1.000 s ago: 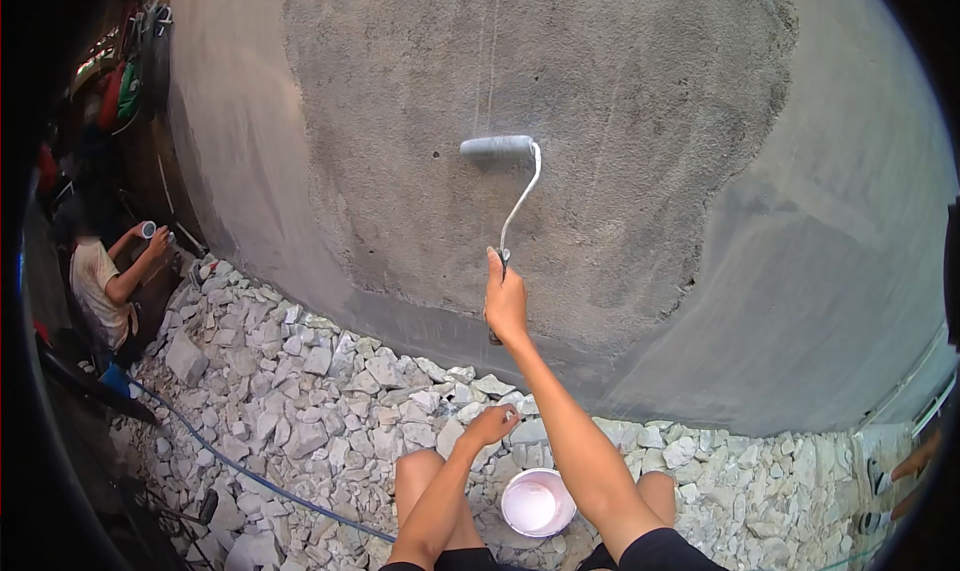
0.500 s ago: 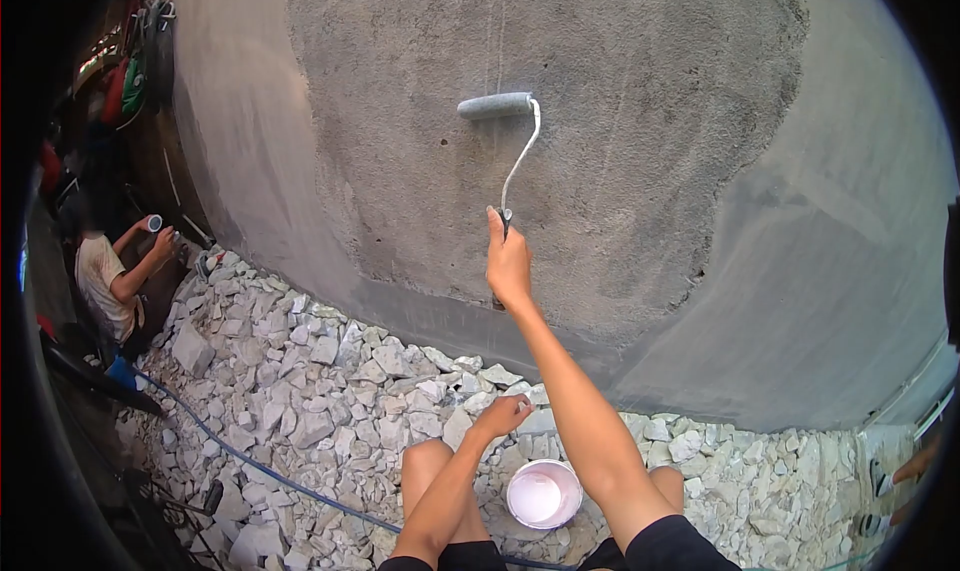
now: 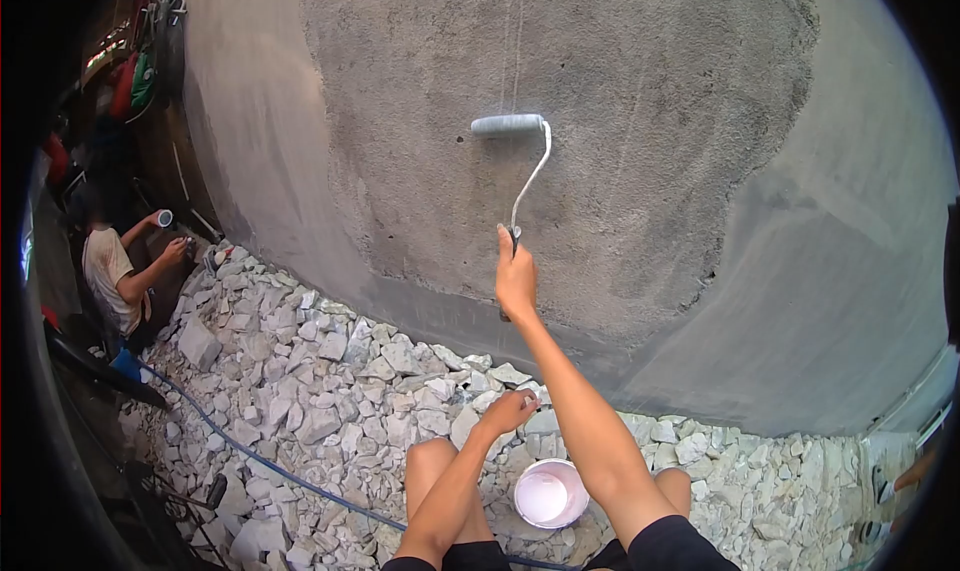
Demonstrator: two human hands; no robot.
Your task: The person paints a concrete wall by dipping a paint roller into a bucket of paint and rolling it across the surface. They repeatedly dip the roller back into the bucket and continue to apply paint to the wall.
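Note:
My right hand (image 3: 516,283) is wrapped round the dark handle of a paint roller (image 3: 507,126), arm stretched forward. The roller's pale, wet-looking sleeve lies level against the rough grey wall (image 3: 620,161), on a bent wire frame spotted with white. My left hand (image 3: 512,411) hovers low over the stones beside my left knee, fingers curled in and nothing visible in them. Between my knees stands a small bucket (image 3: 552,494) with whitish liquid in the bottom, below and to the right of my left hand.
Broken stones (image 3: 310,426) cover the ground along the wall's foot. A blue hose (image 3: 270,463) runs across them on the left. Another person (image 3: 115,276) sits by the wall at far left, holding a round, cup-like thing (image 3: 165,218). Part of someone's foot (image 3: 882,491) shows at far right.
The roller has moved a little down the wall with my right hand. My left hand stays curled over the stones. The whole view has shifted slightly.

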